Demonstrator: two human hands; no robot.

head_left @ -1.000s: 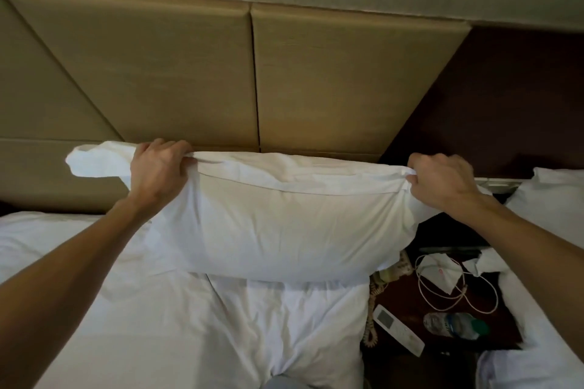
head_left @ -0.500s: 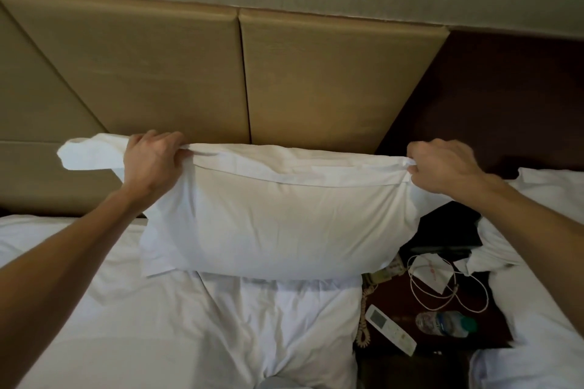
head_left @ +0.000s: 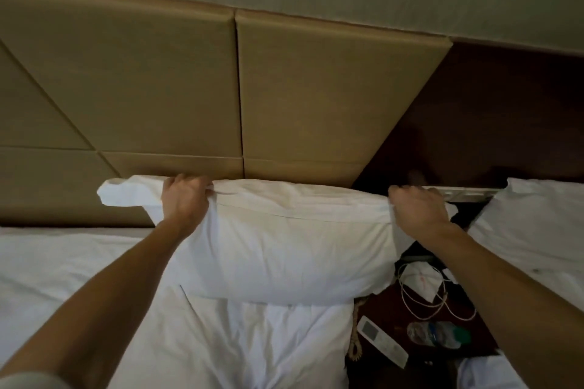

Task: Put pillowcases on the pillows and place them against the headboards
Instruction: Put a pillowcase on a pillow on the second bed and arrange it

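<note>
A white pillow (head_left: 284, 249) in its white pillowcase hangs upright over the head end of the bed, in front of the tan padded headboard (head_left: 177, 98). My left hand (head_left: 185, 200) grips the top edge of the pillowcase near its left end, where a loose flap sticks out to the left. My right hand (head_left: 415, 210) grips the top edge at the right end. The pillow's lower edge touches the white bedding (head_left: 221, 341). A second white pillow (head_left: 537, 224) lies on the neighbouring bed at the right.
Between the beds stands a dark nightstand (head_left: 392, 303) with a white remote (head_left: 384, 341), a plastic water bottle (head_left: 437, 333), a coiled phone cord, a white cable and a face mask. Dark wood panelling (head_left: 489, 123) fills the wall right of the headboard.
Both hands have carried the pillow farther toward the headboard, keeping the same grips on its top edge. The view has tilted so the headboard looks taller.
</note>
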